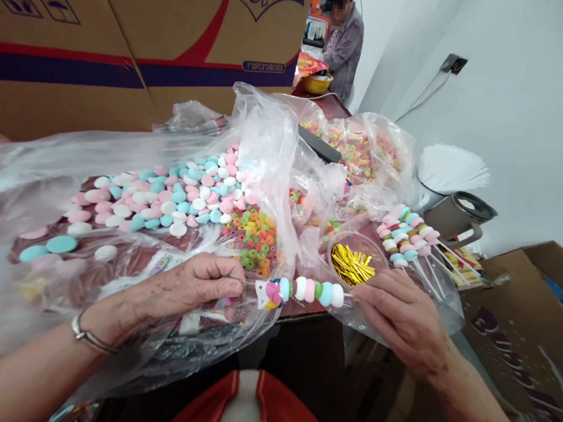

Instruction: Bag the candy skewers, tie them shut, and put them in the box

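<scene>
A candy skewer (pixel 310 290) with white, pink, green and blue discs and a small printed topper lies level between my hands. My left hand (pixel 187 288) pinches the topper end of it. My right hand (pixel 404 314) grips the stick end, over a clear plastic bag. Just behind the skewer stands a clear cup of gold twist ties (pixel 352 263). Loose pastel candy discs (pixel 173 193) and small coloured rings (pixel 256 238) lie on plastic sheeting beyond my left hand.
Several finished skewers (pixel 407 237) lie at the right. Bags of mixed candy (pixel 353 151) sit further back. Cardboard boxes (pixel 130 27) stand behind; another box (pixel 532 318) is at the right. White sticks (pixel 451 168) fan from a container. A person (pixel 343 36) works far back.
</scene>
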`<state>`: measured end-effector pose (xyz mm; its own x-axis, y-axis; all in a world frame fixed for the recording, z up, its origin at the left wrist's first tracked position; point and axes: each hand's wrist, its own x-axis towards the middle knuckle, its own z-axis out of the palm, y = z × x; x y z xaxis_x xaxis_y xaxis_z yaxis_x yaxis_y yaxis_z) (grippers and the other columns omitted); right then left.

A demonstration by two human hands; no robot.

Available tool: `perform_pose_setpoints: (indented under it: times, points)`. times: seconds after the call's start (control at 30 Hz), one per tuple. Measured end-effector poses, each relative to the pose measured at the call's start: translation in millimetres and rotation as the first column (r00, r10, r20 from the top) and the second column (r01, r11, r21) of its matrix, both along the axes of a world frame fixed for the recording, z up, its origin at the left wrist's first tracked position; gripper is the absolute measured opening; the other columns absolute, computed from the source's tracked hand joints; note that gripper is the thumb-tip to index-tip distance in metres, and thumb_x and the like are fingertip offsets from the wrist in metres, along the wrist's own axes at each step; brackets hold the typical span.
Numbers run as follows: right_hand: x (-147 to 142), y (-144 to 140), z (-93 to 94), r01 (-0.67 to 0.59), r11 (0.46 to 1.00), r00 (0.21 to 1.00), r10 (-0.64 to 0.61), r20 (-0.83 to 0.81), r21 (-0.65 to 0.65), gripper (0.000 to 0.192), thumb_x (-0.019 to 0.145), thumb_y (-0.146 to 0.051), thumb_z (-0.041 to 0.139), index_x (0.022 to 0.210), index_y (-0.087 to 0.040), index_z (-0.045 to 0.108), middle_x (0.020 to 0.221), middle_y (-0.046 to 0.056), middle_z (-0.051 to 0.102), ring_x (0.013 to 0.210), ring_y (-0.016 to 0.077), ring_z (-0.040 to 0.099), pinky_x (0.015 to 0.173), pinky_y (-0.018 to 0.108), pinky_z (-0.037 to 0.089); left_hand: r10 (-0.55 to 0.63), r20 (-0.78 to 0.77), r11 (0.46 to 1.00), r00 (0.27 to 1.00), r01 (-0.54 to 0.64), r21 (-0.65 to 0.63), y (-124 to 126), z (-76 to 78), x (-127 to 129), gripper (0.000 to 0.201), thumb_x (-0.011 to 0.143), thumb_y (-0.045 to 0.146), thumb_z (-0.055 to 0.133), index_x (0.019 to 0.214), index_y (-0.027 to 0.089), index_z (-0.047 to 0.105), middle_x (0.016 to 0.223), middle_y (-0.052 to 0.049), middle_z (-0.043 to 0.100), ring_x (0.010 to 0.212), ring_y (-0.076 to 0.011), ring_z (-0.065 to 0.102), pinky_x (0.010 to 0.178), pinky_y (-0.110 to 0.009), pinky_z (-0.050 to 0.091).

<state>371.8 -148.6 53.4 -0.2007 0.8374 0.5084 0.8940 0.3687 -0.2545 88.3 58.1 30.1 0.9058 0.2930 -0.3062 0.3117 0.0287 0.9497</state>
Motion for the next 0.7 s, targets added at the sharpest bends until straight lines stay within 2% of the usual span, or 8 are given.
perform_pose_setpoints:
  times: [0.1, 0.2, 0.37, 0.47, 0.7]
  points:
    - [-1, -1, -0.6, -0.025, 0.999, 1.0, 0.024, -0.016, -0.044, 0.015, 0.092, -0.006, 0.051, 0.096, -0.016, 0.062, 0.082, 0.006, 0.065, 0.076, 0.0172, 0.054, 0.073, 0.033, 0.042, 0.046, 0.011, 0.995, 0.999, -0.047, 0.09, 5, -0.9, -2, 0.032, 0.089, 0.043, 0.06, 0.074, 0.015, 0.06, 0.066, 0.003, 0.058, 0.061, -0.0099, 0.05, 0.059, -0.02, 0.036]
    - [-2, -1, -0.8, -0.04, 0.998, 0.999, 0.039, -0.018, -0.058, 0.015, 0.092, -0.006, 0.051, 0.094, -0.016, 0.062, 0.08, 0.005, 0.064, 0.075, 0.0168, 0.053, 0.073, 0.033, 0.041, 0.047, -0.019, 0.984, 0.999, -0.043, 0.174, 8, 2.0, -4, 0.035, 0.089, 0.045, 0.059, 0.071, 0.015, 0.059, 0.065, 0.004, 0.054, 0.061, -0.01, 0.047, 0.057, -0.02, 0.034]
    - [-5, 2, -1.2, -0.074, 0.988, 0.986, 0.052, -0.157, -0.134, 0.014, 0.092, -0.008, 0.053, 0.094, -0.017, 0.063, 0.078, 0.002, 0.061, 0.074, 0.0144, 0.053, 0.071, 0.029, 0.042, -0.055, -0.068, 0.972, 0.996, 0.069, 0.225, 4, 13.1, -2, 0.032, 0.09, 0.043, 0.056, 0.075, 0.016, 0.061, 0.069, 0.003, 0.055, 0.065, -0.0113, 0.048, 0.06, -0.021, 0.037]
    - [-7, 4, -2.1, -0.071, 0.99, 0.973, 0.042, -0.227, -0.121, 0.015, 0.092, -0.007, 0.053, 0.095, -0.017, 0.063, 0.081, 0.002, 0.062, 0.076, 0.0136, 0.055, 0.072, 0.028, 0.044, -0.107, -0.089, 0.969, 0.99, 0.124, 0.216, 0, 17.5, 1, 0.028, 0.091, 0.041, 0.055, 0.079, 0.016, 0.062, 0.074, 0.002, 0.056, 0.069, -0.0122, 0.05, 0.063, -0.021, 0.04]
    - [-9, 3, -3.3, -0.04, 0.996, 0.995, 0.033, -0.089, -0.085, 0.015, 0.092, -0.007, 0.053, 0.092, -0.018, 0.062, 0.083, 0.004, 0.065, 0.077, 0.016, 0.053, 0.076, 0.033, 0.043, -0.022, -0.081, 0.956, 0.996, 0.045, 0.291, 9, 7.0, -6, 0.032, 0.094, 0.044, 0.052, 0.078, 0.017, 0.058, 0.074, 0.003, 0.052, 0.069, -0.0118, 0.046, 0.064, -0.022, 0.038]
